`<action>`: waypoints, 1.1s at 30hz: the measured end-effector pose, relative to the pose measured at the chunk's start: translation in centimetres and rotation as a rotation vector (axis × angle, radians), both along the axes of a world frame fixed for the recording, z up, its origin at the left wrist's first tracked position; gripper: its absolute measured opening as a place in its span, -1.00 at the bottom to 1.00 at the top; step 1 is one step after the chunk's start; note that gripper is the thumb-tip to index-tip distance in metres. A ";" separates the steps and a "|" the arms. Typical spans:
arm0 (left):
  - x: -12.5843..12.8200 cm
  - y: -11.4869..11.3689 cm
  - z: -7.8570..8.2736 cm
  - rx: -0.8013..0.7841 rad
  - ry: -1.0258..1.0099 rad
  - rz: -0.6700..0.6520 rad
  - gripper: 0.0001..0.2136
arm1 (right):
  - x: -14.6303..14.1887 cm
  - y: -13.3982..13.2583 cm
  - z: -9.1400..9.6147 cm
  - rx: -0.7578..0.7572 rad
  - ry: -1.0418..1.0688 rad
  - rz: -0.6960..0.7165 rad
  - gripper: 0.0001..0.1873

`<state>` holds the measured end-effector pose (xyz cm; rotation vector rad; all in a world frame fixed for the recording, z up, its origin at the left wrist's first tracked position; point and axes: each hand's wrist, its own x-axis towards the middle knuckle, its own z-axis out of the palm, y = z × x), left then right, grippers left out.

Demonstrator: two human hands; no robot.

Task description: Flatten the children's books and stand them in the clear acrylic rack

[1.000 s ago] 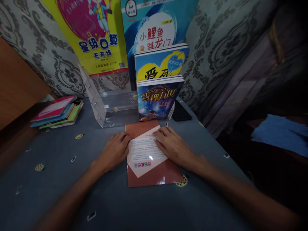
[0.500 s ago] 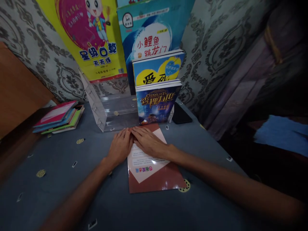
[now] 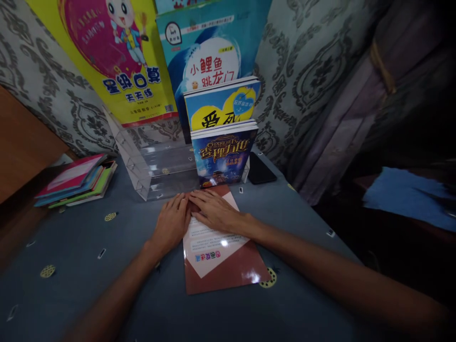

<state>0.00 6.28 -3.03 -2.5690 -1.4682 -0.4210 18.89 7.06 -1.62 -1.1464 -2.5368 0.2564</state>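
A thin glossy book (image 3: 228,275) with a brown-red cover and a pale text panel lies flat on the table, its print upside down to me. My right hand (image 3: 213,211) rests palm down across its upper part, fingers stretched out. Beside it, my left hand (image 3: 171,219) lies over the book's upper left edge, partly on the cloth, fingers extended. Both hands are open, their fingertips close together near the book's far edge. Just beyond them stands a clear tiered rack (image 3: 171,185) with a dark blue book (image 3: 224,156) in its front tier.
Behind the blue book stand a blue-and-yellow book (image 3: 221,104), a teal book (image 3: 210,47) and a yellow workbook (image 3: 142,102). A stack of books (image 3: 76,183) lies at left. A black phone-like slab (image 3: 261,168) sits right of the rack, on the grey-blue tablecloth (image 3: 117,247).
The view has shifted slightly, so most things appear further left. My fingertips have drawn a little apart, both hands still flat at the book's upper part.
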 end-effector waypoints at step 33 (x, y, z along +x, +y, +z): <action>0.0 0.0 0.2 -0.045 -0.002 0.011 -0.69 | 8.9 1.0 -3.5 0.073 0.337 -0.119 -0.64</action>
